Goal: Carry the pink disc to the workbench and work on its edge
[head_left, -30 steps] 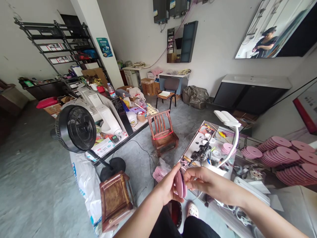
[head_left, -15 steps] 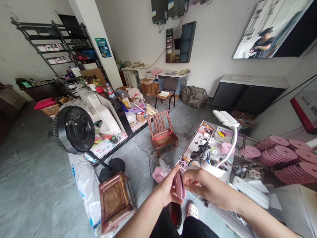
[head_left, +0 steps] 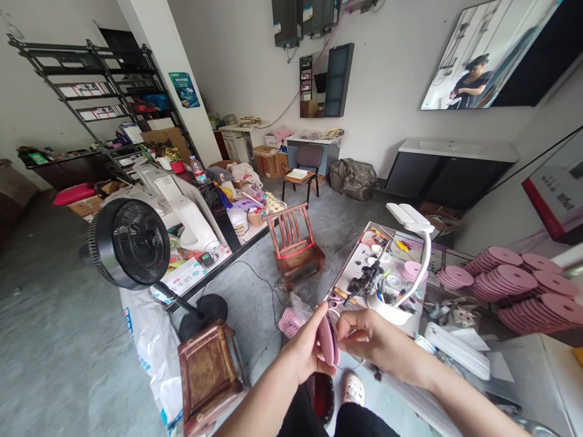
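Observation:
My left hand point(head_left: 304, 352) is wrapped round a pink round spool point(head_left: 326, 341), with the thumb at its top edge and fingers below. The spool stands on edge, its two pink rims parted by a narrow groove. Fingers of my right hand point(head_left: 371, 335) are bent in a pinch close against the spool's right side. What they pinch is too small to make out, and part of the spool's far side is hidden. Both hands hang above my lap, beside the worktable's point(head_left: 339, 280) near edge.
The worktable carries a white desk lamp point(head_left: 427, 261), a dark metal device point(head_left: 364, 282) and scissors point(head_left: 334, 302). Stacks of pink discs point(head_left: 514, 282) stand at right. Below lies a bag of pink pieces point(head_left: 291, 321). Wooden chairs point(head_left: 296, 249) and a black fan point(head_left: 132, 243) are to the left.
My view has turned slightly right, so the room appears shifted left. Both hands keep nearly the same pose, with the spool still in my left hand.

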### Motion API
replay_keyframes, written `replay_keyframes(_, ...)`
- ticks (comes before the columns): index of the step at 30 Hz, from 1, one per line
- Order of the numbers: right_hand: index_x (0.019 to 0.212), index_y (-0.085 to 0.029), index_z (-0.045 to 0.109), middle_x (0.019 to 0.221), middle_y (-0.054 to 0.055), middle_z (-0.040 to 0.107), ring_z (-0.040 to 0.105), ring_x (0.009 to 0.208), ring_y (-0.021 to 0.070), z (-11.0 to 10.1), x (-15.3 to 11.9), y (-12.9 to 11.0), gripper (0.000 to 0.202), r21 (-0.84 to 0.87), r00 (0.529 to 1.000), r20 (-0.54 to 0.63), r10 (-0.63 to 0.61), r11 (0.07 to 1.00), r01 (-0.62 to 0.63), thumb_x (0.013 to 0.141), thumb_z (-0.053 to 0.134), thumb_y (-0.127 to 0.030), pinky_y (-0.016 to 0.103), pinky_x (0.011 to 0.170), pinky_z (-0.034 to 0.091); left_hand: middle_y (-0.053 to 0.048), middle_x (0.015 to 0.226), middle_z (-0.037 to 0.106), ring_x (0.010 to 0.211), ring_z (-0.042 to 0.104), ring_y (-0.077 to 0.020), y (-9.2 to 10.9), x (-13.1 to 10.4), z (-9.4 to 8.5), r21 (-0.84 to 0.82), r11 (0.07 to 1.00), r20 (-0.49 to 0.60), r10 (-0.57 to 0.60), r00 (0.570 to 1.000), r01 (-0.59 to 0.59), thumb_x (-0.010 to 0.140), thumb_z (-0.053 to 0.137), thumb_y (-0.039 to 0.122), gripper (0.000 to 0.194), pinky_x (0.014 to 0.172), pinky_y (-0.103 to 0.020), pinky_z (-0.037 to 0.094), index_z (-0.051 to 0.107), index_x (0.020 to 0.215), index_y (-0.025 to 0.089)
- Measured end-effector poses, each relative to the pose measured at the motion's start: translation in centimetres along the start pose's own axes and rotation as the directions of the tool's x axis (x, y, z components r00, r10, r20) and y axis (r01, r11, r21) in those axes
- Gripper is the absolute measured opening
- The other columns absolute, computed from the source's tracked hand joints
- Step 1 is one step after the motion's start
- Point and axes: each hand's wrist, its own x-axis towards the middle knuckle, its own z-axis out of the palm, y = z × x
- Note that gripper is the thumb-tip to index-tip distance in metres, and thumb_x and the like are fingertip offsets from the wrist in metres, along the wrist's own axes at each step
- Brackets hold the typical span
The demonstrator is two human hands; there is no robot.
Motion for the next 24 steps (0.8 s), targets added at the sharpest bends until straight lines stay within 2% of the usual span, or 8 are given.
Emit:
replay_keyframes(8,0.075,-0.018,0.051,0.073,0.001,0.062,0.061,0.071,0.0163,-0.2,-0.8,1.9,0.024,0.223,0.982,-0.186,-0.020,0.973,0.062,0.073,0.066,-0.037,0.031,0.069,0.048,0.000,0.046,0.051,0.039,0.049,-0.0112,0.7,0.5,1.2,-0.019,0.996,0.027,0.085,0.996,-0.085,0.073,0.047,0.067,0.053,0.036,-0.020,0.040,0.055,0.067,0.015)
replay_keyframes(11,0.100,-0.021,0.053,0.098,0.004,0.062,0.058,0.095,0.0220,-0.8,-2.6,3.5,0.045,0.199,0.941,-0.337,-0.037,0.974,0.110,0.063,0.075,-0.037,0.036,0.085,0.045,0.002,0.051,0.053,0.041,0.051,-0.0115,1.0,1.8,2.2,0.008,0.989,0.080,0.146,0.986,-0.147,0.069,0.055,0.065,0.049,0.039,-0.021,0.041,0.055,0.076,0.017)
replay_keyframes(13,0.121,-0.028,0.046,0.123,0.007,0.053,0.046,0.117,0.0266,-1.4,-4.0,4.9,0.070,0.138,0.906,-0.422,-0.042,0.984,0.109,0.059,0.077,-0.038,0.041,0.101,0.035,0.002,0.054,0.055,0.044,0.054,-0.0137,0.8,3.3,3.3,0.061,0.990,0.153,0.115,0.981,-0.126,0.064,0.060,0.065,0.051,0.040,-0.022,0.041,0.057,0.085,0.019)
replay_keyframes(14,0.128,-0.030,0.042,0.132,0.006,0.047,0.039,0.124,0.0273,-1.9,-4.7,5.6,0.075,0.117,0.888,-0.458,-0.041,0.988,0.106,0.061,0.075,-0.040,0.041,0.105,0.029,0.001,0.055,0.056,0.047,0.056,-0.0156,0.7,4.1,3.9,0.093,0.990,0.186,0.086,0.979,-0.105,0.063,0.061,0.065,0.052,0.041,-0.024,0.042,0.058,0.087,0.019)
replay_keyframes(16,0.131,-0.031,0.042,0.137,0.005,0.043,0.033,0.129,0.0265,-3.0,-5.6,7.3,0.064,0.119,0.854,-0.520,-0.003,0.990,0.076,0.072,0.065,-0.044,0.040,0.108,0.026,-0.001,0.059,0.059,0.056,0.060,-0.0199,0.3,6.0,5.6,0.148,0.986,0.224,0.040,0.974,-0.075,0.063,0.064,0.061,0.046,0.047,-0.027,0.046,0.060,0.084,0.020)
replay_keyframes(20,0.118,-0.028,0.057,0.117,0.008,0.059,0.051,0.113,0.0261,-6.4,-6.5,10.0,0.041,0.204,0.798,-0.581,0.161,0.978,-0.049,0.085,0.042,-0.048,0.041,0.099,0.037,-0.006,0.067,0.063,0.071,0.064,-0.0248,-0.2,9.7,10.0,0.210,0.976,0.253,0.001,0.968,-0.055,0.066,0.066,0.052,0.035,0.057,-0.030,0.049,0.061,0.074,0.019)
replay_keyframes(22,0.116,-0.024,0.058,0.115,0.010,0.059,0.051,0.112,0.0267,-8.5,-7.2,10.8,0.042,0.219,0.788,-0.588,0.180,0.974,-0.060,0.085,0.042,-0.047,0.042,0.099,0.038,-0.006,0.072,0.064,0.072,0.064,-0.0245,-0.5,11.5,12.2,0.220,0.974,0.264,-0.013,0.964,-0.047,0.066,0.064,0.056,0.040,0.059,-0.030,0.049,0.061,0.080,0.018)
replay_keyframes(24,0.123,-0.021,0.050,0.122,0.012,0.054,0.047,0.117,0.0280,-11.2,-8.4,11.3,0.054,0.185,0.782,-0.605,0.152,0.982,-0.047,0.074,0.058,-0.042,0.042,0.101,0.035,-0.006,0.081,0.064,0.071,0.065,-0.0233,-0.8,13.1,13.9,0.221,0.974,0.252,-0.011,0.968,-0.046,0.062,0.062,0.064,0.057,0.064,-0.032,0.049,0.058,0.096,0.019)
